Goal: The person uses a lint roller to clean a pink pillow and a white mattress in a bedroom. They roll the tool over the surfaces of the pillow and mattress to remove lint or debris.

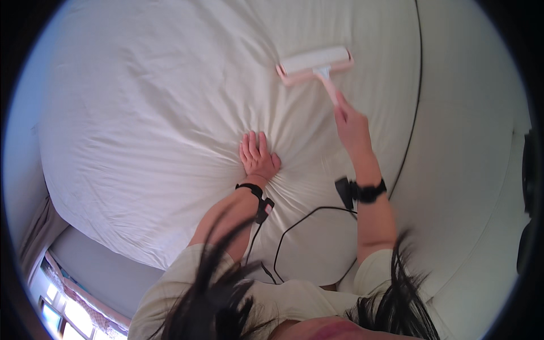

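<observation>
A white fitted sheet (170, 106) covers a mattress and fills most of the view. My left hand (258, 158) presses flat on it, palm down with the fingers slightly spread, and creases fan out from around it. In my right hand (350, 123) is the pink handle of a lint roller (316, 61), held up and right of the left hand. Its wide white roll lies over the sheet, slightly blurred; whether it touches the cloth I cannot tell. Both wrists wear black straps with small black devices.
Black cables (297, 221) run from the wrist devices across the sheet near my body. Another dark cable (420, 85) follows the bed's right side, beside a pale surface. At the lower left are a grey panel (102, 263), a curtain (40, 231) and a bright window (76, 314).
</observation>
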Demonstrator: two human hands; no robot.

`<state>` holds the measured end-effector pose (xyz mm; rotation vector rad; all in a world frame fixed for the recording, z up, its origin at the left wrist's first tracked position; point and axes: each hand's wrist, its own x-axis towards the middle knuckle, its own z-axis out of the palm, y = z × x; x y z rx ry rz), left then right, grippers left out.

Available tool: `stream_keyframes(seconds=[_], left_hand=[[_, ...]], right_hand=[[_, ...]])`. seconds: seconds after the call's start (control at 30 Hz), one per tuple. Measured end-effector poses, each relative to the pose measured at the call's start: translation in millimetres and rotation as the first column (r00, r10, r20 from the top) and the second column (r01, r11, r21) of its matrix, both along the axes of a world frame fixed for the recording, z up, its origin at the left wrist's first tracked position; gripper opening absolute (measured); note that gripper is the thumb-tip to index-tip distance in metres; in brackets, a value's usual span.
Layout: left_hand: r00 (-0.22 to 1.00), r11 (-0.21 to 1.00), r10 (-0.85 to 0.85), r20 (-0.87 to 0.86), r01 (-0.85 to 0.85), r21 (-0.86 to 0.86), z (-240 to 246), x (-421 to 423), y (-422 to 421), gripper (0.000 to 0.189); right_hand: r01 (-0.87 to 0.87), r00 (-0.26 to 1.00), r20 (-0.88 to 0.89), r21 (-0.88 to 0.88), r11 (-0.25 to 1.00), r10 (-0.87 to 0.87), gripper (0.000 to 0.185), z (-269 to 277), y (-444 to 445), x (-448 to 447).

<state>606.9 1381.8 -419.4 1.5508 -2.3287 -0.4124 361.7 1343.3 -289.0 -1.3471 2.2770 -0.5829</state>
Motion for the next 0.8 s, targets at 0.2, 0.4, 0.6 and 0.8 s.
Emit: stream_keyframes(seconds=[0.2,0.4,0.6,0.8], left_hand=[[1.000,0.999,0.004,-0.008,-0.005,-0.042,6.4,-3.2,-3.5,0.075],[1.000,0.998,0.004,-0.006,-0.005,-0.067,-9.7,-3.6,-7.5,0.069],[0.992,0.983,0.060,-0.112,-0.078,-0.168,-21.6,39.8,-26.9,0.067],[0.708,0.782,0.607,0.361,-0.612,-0.117,-34.6,213.4,8.8,0.071]], right_hand=[[0.240,0.963,0.053,0.283,0.929,-0.265,0.039,40.2,226.0,49.4],[0.358,0.903,0.071,0.417,0.836,-0.423,0.039,36.9,414.0,101.9],[0.351,0.862,0.175,0.470,0.809,-0.476,0.038,-35.0,519.9,79.2],[0.267,0.914,0.121,0.536,0.801,-0.386,0.033,-28.9,534.6,80.9]])
